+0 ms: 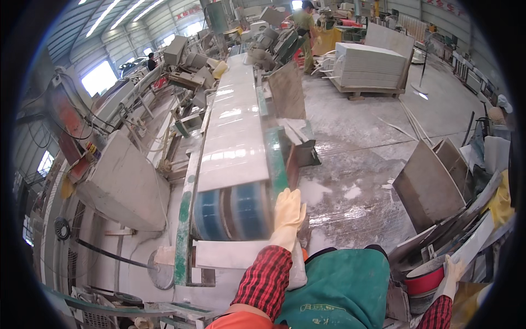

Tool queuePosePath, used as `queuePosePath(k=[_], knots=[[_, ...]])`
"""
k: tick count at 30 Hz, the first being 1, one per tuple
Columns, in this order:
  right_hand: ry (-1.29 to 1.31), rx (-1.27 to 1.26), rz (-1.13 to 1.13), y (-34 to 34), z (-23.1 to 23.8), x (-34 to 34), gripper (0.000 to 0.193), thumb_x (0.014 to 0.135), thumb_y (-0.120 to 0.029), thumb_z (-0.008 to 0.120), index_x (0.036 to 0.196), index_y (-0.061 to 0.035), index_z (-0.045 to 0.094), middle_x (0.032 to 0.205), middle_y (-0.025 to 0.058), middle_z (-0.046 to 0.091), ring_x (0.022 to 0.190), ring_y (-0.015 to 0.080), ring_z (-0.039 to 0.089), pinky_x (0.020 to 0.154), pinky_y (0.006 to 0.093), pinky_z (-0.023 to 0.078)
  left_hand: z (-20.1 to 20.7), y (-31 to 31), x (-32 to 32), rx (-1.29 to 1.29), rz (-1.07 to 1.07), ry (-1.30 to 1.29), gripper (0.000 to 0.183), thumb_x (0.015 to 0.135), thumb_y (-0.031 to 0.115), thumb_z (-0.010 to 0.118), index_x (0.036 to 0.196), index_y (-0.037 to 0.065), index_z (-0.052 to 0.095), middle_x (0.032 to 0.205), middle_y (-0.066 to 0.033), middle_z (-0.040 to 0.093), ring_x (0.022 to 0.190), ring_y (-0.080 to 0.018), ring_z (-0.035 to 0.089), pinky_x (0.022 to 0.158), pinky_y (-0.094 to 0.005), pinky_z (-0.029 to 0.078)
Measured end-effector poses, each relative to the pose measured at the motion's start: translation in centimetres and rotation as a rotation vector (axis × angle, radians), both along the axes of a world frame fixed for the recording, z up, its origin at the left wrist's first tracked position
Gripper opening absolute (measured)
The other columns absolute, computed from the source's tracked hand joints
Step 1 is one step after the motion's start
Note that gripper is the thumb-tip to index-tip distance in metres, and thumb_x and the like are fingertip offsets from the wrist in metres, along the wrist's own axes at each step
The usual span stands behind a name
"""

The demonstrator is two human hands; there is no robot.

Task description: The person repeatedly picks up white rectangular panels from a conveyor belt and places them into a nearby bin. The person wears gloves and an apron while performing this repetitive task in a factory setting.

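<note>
The left hand (289, 211), in a pale rubber glove, lies flat with straight fingers against the green side frame (276, 159) of a conveyor, just beside the blue roller (233, 211) at its near end. It grips nothing; I judge that it only rests there to steady the person or to wait for the stone. The white stone slab (234, 129) lies long on the conveyor belt, with its near edge just above the roller, so it is close to the left hand but not touching it. It lies flat, probably because the belt carries it toward the person.

The right hand (453, 270), also gloved, is low at the right edge of the view, near a red bucket (424, 281) and some leaning stone pieces (430, 186). Whether it is closed on something I cannot tell, because it is small and partly hidden. The person wears red checked sleeves and a green apron (342, 290).

The concrete floor (356, 148) is wet and grey with stone dust. The room is a big workshop with a metal roof and bright windows. A pallet of stacked white slabs (370, 66) stands far behind, and another worker (304, 22) stands near the machines at the far end of the line.
</note>
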State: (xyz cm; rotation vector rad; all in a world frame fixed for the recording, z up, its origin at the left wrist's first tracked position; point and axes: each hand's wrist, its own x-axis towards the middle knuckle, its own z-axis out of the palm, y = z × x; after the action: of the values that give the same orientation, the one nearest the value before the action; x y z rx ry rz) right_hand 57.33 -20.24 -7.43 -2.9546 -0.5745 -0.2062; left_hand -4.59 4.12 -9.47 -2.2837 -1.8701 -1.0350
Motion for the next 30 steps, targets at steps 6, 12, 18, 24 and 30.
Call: queuePosePath(k=[6, 12, 18, 24, 30], knots=[[0.22, -0.079, -0.126, 1.8, 0.2, -0.3, 0.096, 0.069, -0.048, 0.082, 0.148, -0.0116, 0.04, 0.15, 0.0234, 0.042, 0.135, 0.0429, 0.043, 0.109, 0.0513, 0.042, 0.0, -0.4, -0.4, -0.029, 0.034, -0.024, 0.031, 0.078, 0.015, 0.073, 0.104, 0.003, 0.061, 0.102, -0.0209, 0.058, 0.099, -0.0406, 0.055, 0.087, -0.0488, 0.046], [0.238, 0.597, 0.038, -4.2, -2.6, 8.0, 0.067, 0.065, -0.022, 0.073, 0.129, -0.007, 0.059, 0.129, 0.0166, 0.06, 0.127, 0.0258, 0.053, 0.102, 0.0474, 0.042, -0.7, 0.0, 1.0, 0.065, -0.034, -0.08, 0.033, 0.078, 0.018, 0.072, 0.105, 0.004, 0.063, 0.099, -0.0181, 0.06, 0.095, -0.0376, 0.056, 0.085, -0.0462, 0.047], [0.88, 1.279, -0.094, 0.6, 6.6, 2.5, 0.051, 0.067, -0.035, 0.071, 0.113, -0.0132, 0.064, 0.123, 0.0019, 0.063, 0.113, 0.0219, 0.056, 0.1, 0.0518, 0.038, -1.9, 0.4, -0.4, 0.06, -0.011, -0.145, 0.03, 0.084, 0.014, 0.067, 0.113, 0.008, 0.066, 0.103, -0.0152, 0.064, 0.095, -0.0378, 0.058, 0.085, -0.0447, 0.048], [0.864, 1.051, 0.652, 9.4, 7.6, -9.0, 0.073, 0.068, 0.003, 0.066, 0.14, -0.0056, 0.054, 0.098, -0.0023, 0.061, 0.07, 0.0057, 0.05, 0.061, 0.0222, 0.042, -1.8, -0.4, 7.2, -0.28, -0.378, -1.218, 0.031, 0.098, 0.027, 0.064, 0.122, 0.007, 0.064, 0.1, -0.0068, 0.071, 0.094, -0.0156, 0.065, 0.082, -0.0298, 0.052], [1.137, 0.644, 1.402, 17.1, 12.0, -23.3, 0.079, 0.048, -0.002, 0.079, 0.126, -0.0029, 0.065, 0.142, 0.0165, 0.053, 0.131, 0.0274, 0.05, 0.111, 0.0359, 0.036, 7.9, -4.6, 11.7, -0.94, -0.465, -2.03, 0.054, 0.101, 0.027, 0.058, 0.145, 0.004, 0.036, 0.148, -0.015, 0.042, 0.13, -0.0317, 0.05, 0.105, -0.0449, 0.048]])
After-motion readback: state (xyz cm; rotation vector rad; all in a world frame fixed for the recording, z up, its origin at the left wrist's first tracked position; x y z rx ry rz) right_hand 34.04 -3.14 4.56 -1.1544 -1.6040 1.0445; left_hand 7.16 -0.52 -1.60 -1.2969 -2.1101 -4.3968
